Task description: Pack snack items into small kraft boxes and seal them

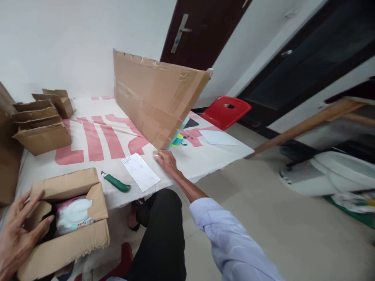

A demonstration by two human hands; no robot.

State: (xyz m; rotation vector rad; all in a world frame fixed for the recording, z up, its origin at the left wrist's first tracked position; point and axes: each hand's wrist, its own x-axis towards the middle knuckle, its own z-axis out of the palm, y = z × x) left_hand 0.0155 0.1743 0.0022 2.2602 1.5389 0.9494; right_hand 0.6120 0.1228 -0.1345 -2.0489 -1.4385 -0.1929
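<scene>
My left hand (22, 234) rests at the left end of an open cardboard box (68, 240), its fingers and thumb spread over the flaps. Inside the box lies a colourful package with a pale, rounded top (74, 210). My right hand (166, 161) reaches across the table to the lower corner of a large cardboard panel (152, 93) standing upright. Its fingers are curled down around something small and brownish that I cannot make out. Between my hands lie a green utility knife (117, 182), blade pointing away, and a white paper (141, 171) with small drawings.
Several small open cardboard boxes (43, 130) stand at the back left of the cloth-covered table (114, 199). Past the panel are a green tape roll (177, 140), a white sheet (218, 137) and a red chair (225, 111). A white bin (342, 171) stands on the floor at right.
</scene>
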